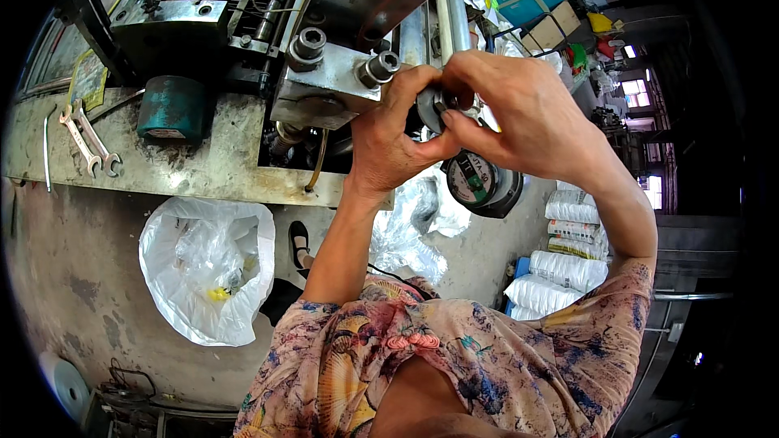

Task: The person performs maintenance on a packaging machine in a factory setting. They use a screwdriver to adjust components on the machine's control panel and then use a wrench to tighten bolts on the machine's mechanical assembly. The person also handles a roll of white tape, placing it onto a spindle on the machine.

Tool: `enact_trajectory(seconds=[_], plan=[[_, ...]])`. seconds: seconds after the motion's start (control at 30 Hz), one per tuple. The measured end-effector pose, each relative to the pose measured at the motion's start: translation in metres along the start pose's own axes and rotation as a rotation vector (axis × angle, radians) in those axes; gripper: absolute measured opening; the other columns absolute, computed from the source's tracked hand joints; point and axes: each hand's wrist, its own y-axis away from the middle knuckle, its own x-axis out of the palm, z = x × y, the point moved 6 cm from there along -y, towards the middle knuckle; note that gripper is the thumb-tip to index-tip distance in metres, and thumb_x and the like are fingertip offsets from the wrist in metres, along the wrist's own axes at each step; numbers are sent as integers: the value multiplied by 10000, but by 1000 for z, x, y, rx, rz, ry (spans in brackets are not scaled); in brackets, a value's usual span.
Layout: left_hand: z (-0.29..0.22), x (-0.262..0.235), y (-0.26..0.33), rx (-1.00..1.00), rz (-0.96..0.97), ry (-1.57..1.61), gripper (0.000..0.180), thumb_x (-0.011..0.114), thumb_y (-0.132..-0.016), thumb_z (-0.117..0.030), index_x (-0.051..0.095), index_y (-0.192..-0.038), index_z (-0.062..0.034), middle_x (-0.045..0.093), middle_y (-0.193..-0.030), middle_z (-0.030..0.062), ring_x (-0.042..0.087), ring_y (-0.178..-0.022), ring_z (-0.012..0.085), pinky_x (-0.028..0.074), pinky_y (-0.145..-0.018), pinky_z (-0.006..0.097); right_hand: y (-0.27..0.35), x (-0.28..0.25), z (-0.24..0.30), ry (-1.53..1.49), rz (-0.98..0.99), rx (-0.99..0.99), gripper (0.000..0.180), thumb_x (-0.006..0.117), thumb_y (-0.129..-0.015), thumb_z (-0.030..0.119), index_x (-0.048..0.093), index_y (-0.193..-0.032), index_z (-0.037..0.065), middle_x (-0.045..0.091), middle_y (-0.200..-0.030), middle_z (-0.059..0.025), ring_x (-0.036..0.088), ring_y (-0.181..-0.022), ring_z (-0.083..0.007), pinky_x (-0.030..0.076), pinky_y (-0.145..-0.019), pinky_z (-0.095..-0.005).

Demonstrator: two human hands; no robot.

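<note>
Hands together at edge of grey steel machine block (pixel 341 85); left hand (pixel 389 142) and right hand (pixel 519 113) both pinching small dark round metal part (pixel 432 105), fingers closed narrow around it; part sits just right of block's two hex-socket bolts (pixel 345 57), above round pressure gauge with green-and-white dial (pixel 475 181); exact seating hidden by fingers. Judgement: steady part with left thumb, turn with right fingertips, keep it square to avoid cross-threading. Two open-end wrenches (pixel 91 144) lie well apart on worn bench (pixel 203 166); white plastic bag (pixel 207 268) on floor below.
</note>
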Motion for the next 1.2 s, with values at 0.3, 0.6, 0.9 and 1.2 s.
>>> enact_trajectory(seconds=[0.3,0.6,0.9,1.2], plan=[[-2,-1,-1,21,-18,-53,508,770,-658,-161,562,-1118,-101,641,-993,73,661,-877,261,547,-716,328,4,-2,-4,-25,-8,45,324,607,-892,382,588,-894,58,637,-722,-105,635,-632,-322,477,-544,-430],[-2,1,1,0,-2,-43,496,771,-652,-161,569,-1099,-87,626,-997,75,639,-894,271,529,-748,341,-5,17,-10,119,294,127,273,634,-886,306,580,-852,41,618,-716,-120,623,-628,-305,460,-528,-388],[-2,2,3,1,0,-35,529,781,-641,-173,568,-1119,-93,627,-1011,76,640,-892,269,533,-739,336,1,27,-16,200,406,162,364,597,-895,413,549,-913,53,632,-737,-128,639,-655,-321,471,-535,-418],[-2,2,3,19,-23,-82,551,801,-642,-188,562,-1131,-109,639,-1013,63,661,-882,265,551,-707,330,2,22,-10,126,134,20,250,622,-881,309,578,-850,64,557,-597,-108,590,-549,-306,432,-496,-399]])
